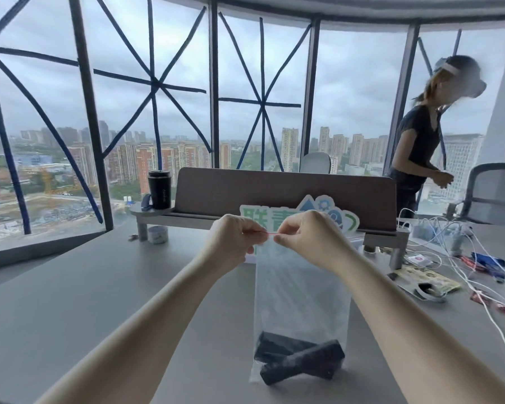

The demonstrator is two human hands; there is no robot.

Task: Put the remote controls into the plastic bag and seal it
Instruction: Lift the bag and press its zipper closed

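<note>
Your two bare forearms reach up from the bottom edge and meet above the grey table; your left hand and right hand sit close together, each with thumb and fingers pressed tight on the red seal strip at the top of the plastic bag; the strip shows as a thin line running between the two pinches. You hold the clear bag upright so that it hangs down between your arms; its lower end reaches the tabletop. Two black remote controls lie crossed one over the other at the bottom of the bag, fully inside it. Behind your hands stands a green and white sign, propped against a brown desk shelf; a black tumbler stands on the shelf's left end. White cables sprawl over the right of the table; another person stands at the far right by the window.
</note>
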